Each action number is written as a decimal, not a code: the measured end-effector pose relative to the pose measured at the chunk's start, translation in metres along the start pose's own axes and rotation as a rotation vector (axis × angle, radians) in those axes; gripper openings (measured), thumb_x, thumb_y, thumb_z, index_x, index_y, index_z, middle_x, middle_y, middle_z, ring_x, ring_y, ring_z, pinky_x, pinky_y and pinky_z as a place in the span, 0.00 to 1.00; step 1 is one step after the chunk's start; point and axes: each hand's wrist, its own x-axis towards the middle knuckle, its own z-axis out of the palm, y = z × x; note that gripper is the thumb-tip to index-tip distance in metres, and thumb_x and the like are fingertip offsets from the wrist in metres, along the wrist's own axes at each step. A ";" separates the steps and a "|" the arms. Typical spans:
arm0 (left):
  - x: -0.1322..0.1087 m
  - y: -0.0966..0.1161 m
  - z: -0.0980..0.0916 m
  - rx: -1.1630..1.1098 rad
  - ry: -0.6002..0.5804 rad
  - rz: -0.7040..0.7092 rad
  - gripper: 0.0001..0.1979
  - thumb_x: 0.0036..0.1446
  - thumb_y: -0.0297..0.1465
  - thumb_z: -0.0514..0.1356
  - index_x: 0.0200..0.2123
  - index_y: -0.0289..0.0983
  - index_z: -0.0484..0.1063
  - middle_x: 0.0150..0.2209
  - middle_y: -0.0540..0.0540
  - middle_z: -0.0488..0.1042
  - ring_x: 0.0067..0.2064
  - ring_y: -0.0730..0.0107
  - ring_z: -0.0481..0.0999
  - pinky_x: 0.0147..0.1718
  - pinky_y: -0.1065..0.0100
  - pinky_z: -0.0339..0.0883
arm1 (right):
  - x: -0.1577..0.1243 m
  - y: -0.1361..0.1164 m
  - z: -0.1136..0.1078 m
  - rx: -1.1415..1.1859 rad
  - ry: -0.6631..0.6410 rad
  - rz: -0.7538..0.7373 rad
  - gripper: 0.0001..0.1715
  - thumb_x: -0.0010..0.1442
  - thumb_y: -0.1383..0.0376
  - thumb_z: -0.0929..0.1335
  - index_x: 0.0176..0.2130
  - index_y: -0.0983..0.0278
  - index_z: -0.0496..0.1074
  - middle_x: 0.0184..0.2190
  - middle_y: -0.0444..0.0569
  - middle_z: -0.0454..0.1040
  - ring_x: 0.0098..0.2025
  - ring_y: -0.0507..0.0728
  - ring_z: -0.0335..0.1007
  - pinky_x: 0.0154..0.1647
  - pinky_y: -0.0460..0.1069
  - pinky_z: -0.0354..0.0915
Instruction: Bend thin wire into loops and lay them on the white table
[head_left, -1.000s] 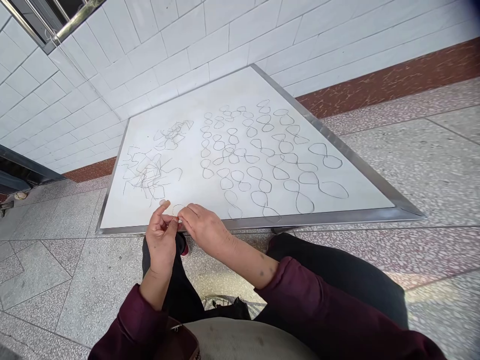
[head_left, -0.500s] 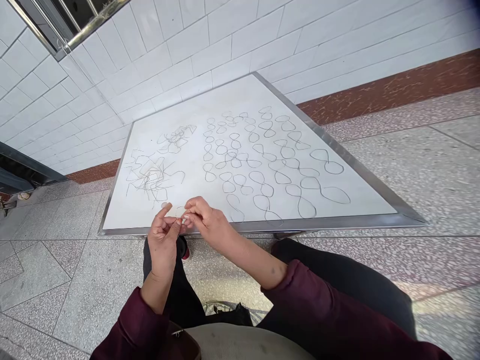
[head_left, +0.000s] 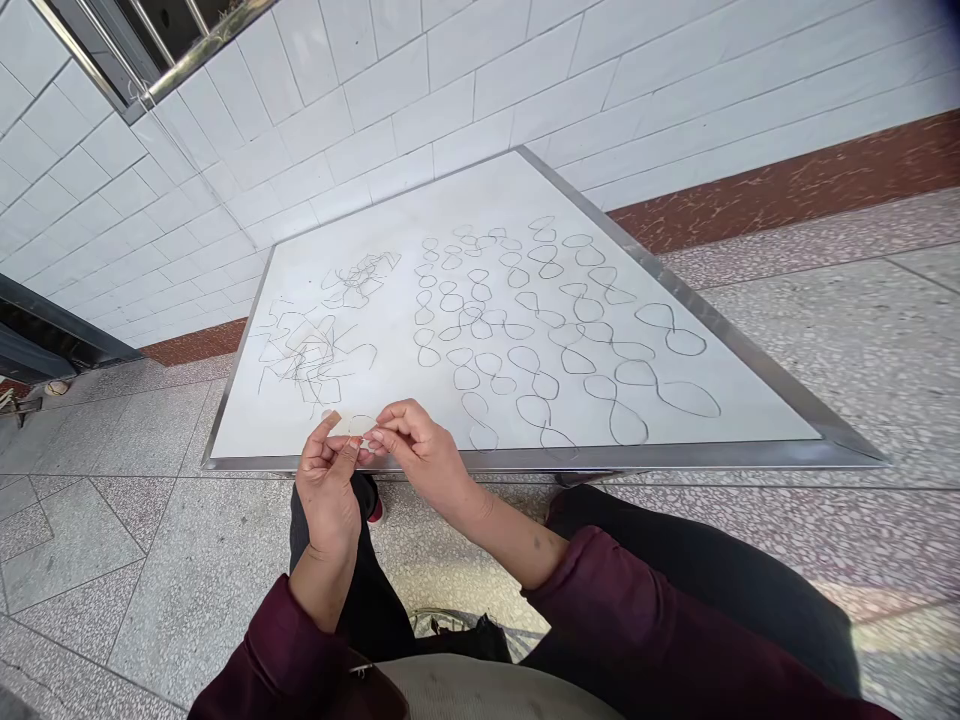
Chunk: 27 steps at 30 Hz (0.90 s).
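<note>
Between my two hands, at the front edge of the white table [head_left: 420, 425], is a thin piece of wire [head_left: 360, 418] with a small curved loop showing. My left hand [head_left: 330, 480] pinches it between thumb and fingers, and my right hand [head_left: 420, 450] grips it close by with the fingertips. The fingers hide most of the wire. Beyond my left hand lies a tangled pile of loose bent wires [head_left: 311, 355]. To the right of my hands, several figure-eight wire loops [head_left: 536, 372] are spread in rough rows.
A second, smaller tangle of wires [head_left: 364, 278] lies farther back on the table. A metal rim [head_left: 712, 285] borders the tabletop, which stands against a white tiled wall [head_left: 375, 100]. My legs are under the front edge, above a speckled floor [head_left: 225, 560].
The view has shifted slightly, so the table and its wires appear a little farther right. Both hands keep their pinch on the wire, with only a small movement of the fingers.
</note>
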 end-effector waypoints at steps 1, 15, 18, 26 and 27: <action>0.001 0.000 0.000 -0.029 0.009 -0.020 0.24 0.49 0.29 0.70 0.51 0.35 0.73 0.27 0.53 0.76 0.29 0.75 0.77 0.37 0.69 0.73 | -0.001 0.001 0.001 -0.023 0.017 -0.008 0.06 0.62 0.61 0.68 0.39 0.58 0.66 0.32 0.44 0.79 0.34 0.54 0.78 0.40 0.52 0.73; 0.002 0.000 0.002 -0.039 0.025 0.003 0.23 0.47 0.31 0.71 0.48 0.36 0.75 0.28 0.52 0.76 0.29 0.74 0.77 0.36 0.68 0.73 | 0.002 0.005 0.001 0.109 -0.042 -0.048 0.09 0.64 0.58 0.67 0.38 0.60 0.74 0.35 0.45 0.77 0.35 0.53 0.76 0.39 0.50 0.74; 0.001 0.000 0.002 0.005 0.011 0.017 0.22 0.49 0.32 0.71 0.48 0.38 0.75 0.30 0.53 0.76 0.29 0.76 0.77 0.37 0.70 0.73 | 0.004 0.002 0.000 0.119 0.038 -0.039 0.10 0.63 0.56 0.68 0.38 0.60 0.75 0.36 0.45 0.75 0.33 0.52 0.75 0.36 0.49 0.74; -0.004 0.003 0.001 0.039 -0.105 -0.059 0.21 0.53 0.36 0.69 0.50 0.39 0.75 0.38 0.48 0.76 0.37 0.70 0.79 0.40 0.66 0.75 | 0.010 -0.001 -0.008 0.136 0.057 0.010 0.11 0.59 0.56 0.70 0.36 0.62 0.75 0.32 0.44 0.74 0.31 0.51 0.73 0.37 0.49 0.73; -0.004 0.004 0.001 0.035 -0.111 -0.072 0.21 0.55 0.38 0.68 0.51 0.39 0.75 0.39 0.46 0.77 0.38 0.69 0.79 0.40 0.65 0.75 | 0.010 -0.002 -0.009 0.137 0.054 0.016 0.11 0.60 0.56 0.70 0.36 0.62 0.75 0.32 0.44 0.74 0.31 0.51 0.73 0.37 0.49 0.73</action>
